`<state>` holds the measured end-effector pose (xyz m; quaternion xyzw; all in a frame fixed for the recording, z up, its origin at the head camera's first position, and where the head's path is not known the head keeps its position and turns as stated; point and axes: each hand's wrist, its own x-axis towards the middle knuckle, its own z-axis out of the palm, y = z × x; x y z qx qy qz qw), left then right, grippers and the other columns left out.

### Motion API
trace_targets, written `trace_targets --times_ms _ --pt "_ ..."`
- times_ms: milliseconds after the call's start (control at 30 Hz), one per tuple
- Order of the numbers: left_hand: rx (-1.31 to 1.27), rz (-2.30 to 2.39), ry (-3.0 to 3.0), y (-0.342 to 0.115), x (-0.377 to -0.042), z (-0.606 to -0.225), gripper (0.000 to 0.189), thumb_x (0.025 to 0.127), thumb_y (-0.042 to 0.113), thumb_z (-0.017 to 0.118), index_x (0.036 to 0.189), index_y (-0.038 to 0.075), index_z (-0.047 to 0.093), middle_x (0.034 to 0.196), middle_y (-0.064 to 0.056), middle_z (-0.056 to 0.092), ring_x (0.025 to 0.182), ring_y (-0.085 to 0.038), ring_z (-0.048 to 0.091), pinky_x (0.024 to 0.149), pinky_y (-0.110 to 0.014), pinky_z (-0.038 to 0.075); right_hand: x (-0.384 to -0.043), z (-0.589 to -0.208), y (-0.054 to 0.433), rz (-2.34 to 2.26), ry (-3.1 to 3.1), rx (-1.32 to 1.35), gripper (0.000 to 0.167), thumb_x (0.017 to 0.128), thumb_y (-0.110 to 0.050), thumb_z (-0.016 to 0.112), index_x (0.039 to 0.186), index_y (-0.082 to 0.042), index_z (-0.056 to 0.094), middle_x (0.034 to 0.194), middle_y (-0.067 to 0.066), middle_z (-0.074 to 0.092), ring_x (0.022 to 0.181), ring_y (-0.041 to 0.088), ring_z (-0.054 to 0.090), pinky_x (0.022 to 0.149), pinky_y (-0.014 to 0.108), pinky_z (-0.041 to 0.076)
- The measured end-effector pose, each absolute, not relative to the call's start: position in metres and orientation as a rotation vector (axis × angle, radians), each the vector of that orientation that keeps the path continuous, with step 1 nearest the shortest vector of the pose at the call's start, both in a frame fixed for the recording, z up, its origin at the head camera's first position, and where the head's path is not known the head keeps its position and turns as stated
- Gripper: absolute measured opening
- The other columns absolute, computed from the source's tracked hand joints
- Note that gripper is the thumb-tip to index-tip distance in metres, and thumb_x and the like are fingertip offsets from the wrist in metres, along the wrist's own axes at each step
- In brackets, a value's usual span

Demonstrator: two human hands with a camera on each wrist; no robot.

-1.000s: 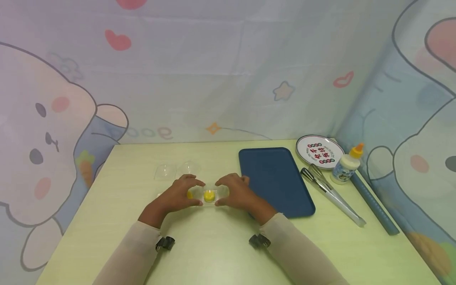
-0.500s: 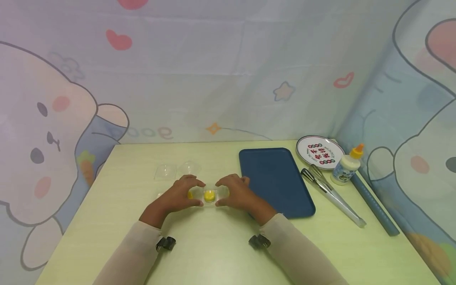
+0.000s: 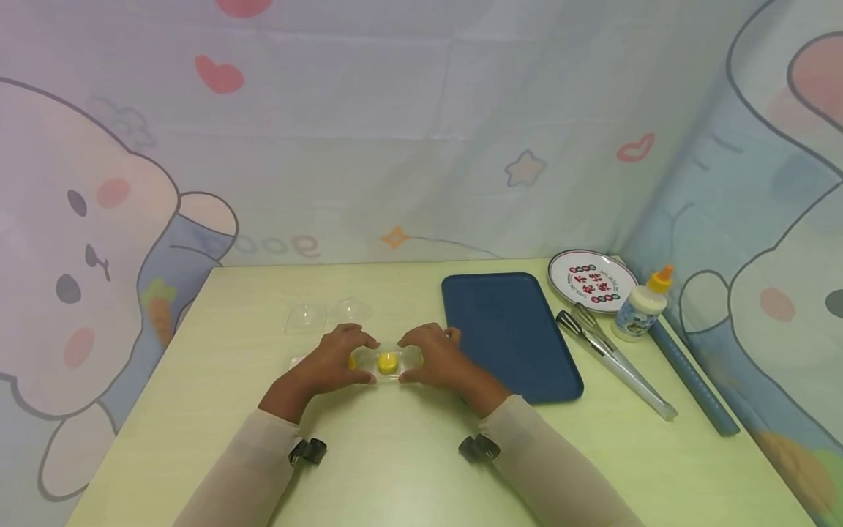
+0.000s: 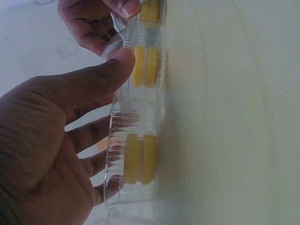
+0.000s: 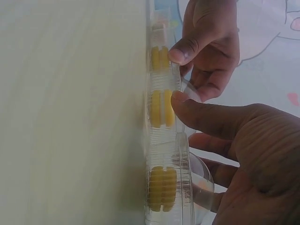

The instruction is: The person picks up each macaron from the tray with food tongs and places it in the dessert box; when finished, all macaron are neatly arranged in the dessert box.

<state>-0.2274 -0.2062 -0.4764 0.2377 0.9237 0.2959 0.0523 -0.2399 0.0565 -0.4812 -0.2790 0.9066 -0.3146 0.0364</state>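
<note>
A yellow macaron (image 3: pixel 388 362) sits in the middle one of a row of clear plastic boxes (image 5: pixel 164 136). My left hand (image 3: pixel 339 357) pinches this box at its left end, thumb on the near side and fingers behind. Opposite it, my right hand (image 3: pixel 436 356) grips the right end the same way. A clear domed lid (image 5: pixel 190 89) shows over the middle box, partly behind the thumbs. Neighbouring boxes hold more macarons (image 4: pixel 140 159), largely hidden by the hands in the head view. Whether the lid's edge is fully seated cannot be made out.
Two clear plastic pieces (image 3: pixel 306 316) lie behind the left hand. A blue tray (image 3: pixel 510 337) rests right of the hands. Beyond it are tongs (image 3: pixel 619 366), a whisk-like head beside them, a plate (image 3: pixel 589 279), a yellow-capped bottle (image 3: pixel 639 311) and a dark blue bar (image 3: pixel 694 380).
</note>
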Motion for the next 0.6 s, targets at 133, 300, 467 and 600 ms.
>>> trace_targets --times_ms 133,300,467,600 --pt "0.729 0.9 2.812 -0.2066 -0.2282 -0.4779 0.052 0.087 0.024 0.093 0.132 0.008 0.072 0.148 -0.019 0.067 0.157 -0.053 0.038 0.121 -0.079 0.035 -0.2409 -0.482 0.0565 -0.965 2.786 -0.855 0.054 0.083 -0.024 0.097 0.13 -0.012 0.075 0.139 0.007 0.072 0.14 0.033 0.054 0.111 0.068 0.023" --pt "0.743 0.892 2.815 -0.2063 -0.228 -0.4789 0.053 0.088 0.025 0.093 0.133 0.009 0.072 0.147 -0.016 0.068 0.157 -0.053 0.038 0.12 -0.079 0.036 -0.2412 -0.482 0.056 -0.952 2.784 -0.846 0.056 0.083 -0.025 0.097 0.132 -0.011 0.074 0.14 0.009 0.072 0.141 0.034 0.053 0.113 0.068 0.023" --pt "0.733 0.86 2.827 -0.2059 -0.228 -0.4762 0.055 0.088 0.026 0.093 0.135 0.01 0.071 0.152 -0.02 0.064 0.157 -0.053 0.038 0.12 -0.079 0.036 -0.2412 -0.4821 0.0563 -0.945 2.791 -0.845 0.057 0.084 -0.026 0.097 0.134 -0.012 0.073 0.141 0.009 0.07 0.142 0.034 0.052 0.113 0.068 0.024" --pt "0.686 0.854 2.825 -0.2074 -0.2265 -0.4701 0.066 0.088 0.031 0.093 0.144 0.009 0.067 0.161 -0.026 0.054 0.158 -0.055 0.036 0.119 -0.08 0.036 -0.24 -0.4801 0.0574 -0.935 2.789 -0.844 0.06 0.084 -0.027 0.096 0.136 -0.013 0.071 0.145 0.009 0.068 0.144 0.034 0.052 0.112 0.067 0.024"
